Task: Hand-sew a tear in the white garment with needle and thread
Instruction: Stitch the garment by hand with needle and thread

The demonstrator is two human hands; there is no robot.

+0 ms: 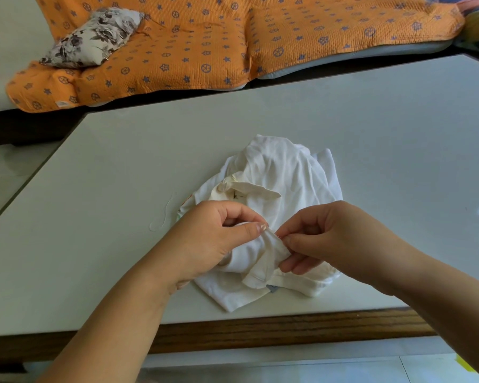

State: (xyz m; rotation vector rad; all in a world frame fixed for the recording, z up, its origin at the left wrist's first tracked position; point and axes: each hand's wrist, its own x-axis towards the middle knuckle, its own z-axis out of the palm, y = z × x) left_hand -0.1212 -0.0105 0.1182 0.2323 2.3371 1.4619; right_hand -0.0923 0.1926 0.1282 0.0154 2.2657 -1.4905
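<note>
Lying crumpled on the smooth pale table (pixel 371 134) near its wooden edge, the soft white cloth garment (pixel 282 172) shows a small blue-grey label (pixel 273 289) at the hem, too small to read. Your left hand (pixel 213 239) pinches a raised fold; your right hand (pixel 335 239) pinches the same fold beside it. A thin white thread (pixel 162 217) curls just left of the garment.
</note>
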